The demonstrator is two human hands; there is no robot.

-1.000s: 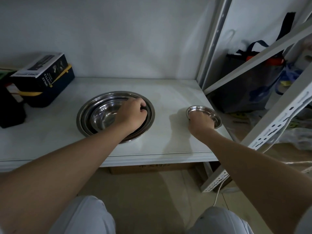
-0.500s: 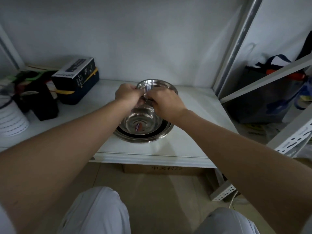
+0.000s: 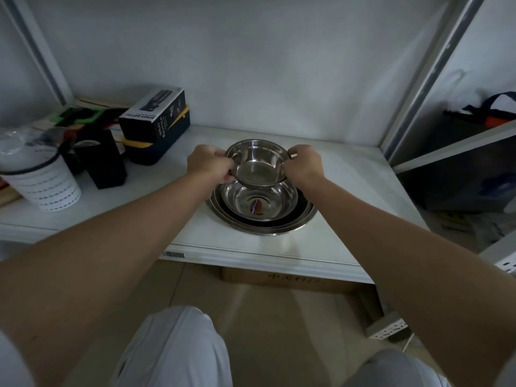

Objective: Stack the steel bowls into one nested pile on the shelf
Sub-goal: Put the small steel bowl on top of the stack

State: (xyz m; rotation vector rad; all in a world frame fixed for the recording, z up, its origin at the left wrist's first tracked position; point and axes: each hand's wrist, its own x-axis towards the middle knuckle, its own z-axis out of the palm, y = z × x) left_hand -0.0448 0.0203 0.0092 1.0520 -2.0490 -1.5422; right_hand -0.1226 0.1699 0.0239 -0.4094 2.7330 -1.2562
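Just above the middle of the frame, both hands grip one small round steel bowl (image 3: pixel 258 163) by its rim. The left hand (image 3: pixel 209 163) is curled narrow on the bowl's left edge, and the right hand (image 3: pixel 303 164) is curled the same way on its right edge, fingers pinched over the lip. The bowl is tilted, its opening facing the camera, and it is held above the nested pile of larger steel bowls (image 3: pixel 262 210) standing on the white shelf board (image 3: pixel 335 219) at frame centre. The pile seems to hold three bowls, though the dark rings between rims make the count uncertain. In the left part of the frame stand one dark blue cardboard box (image 3: pixel 157 124), one black rectangular holder (image 3: pixel 104 160) and one white cup with dashed lines (image 3: pixel 42 177).
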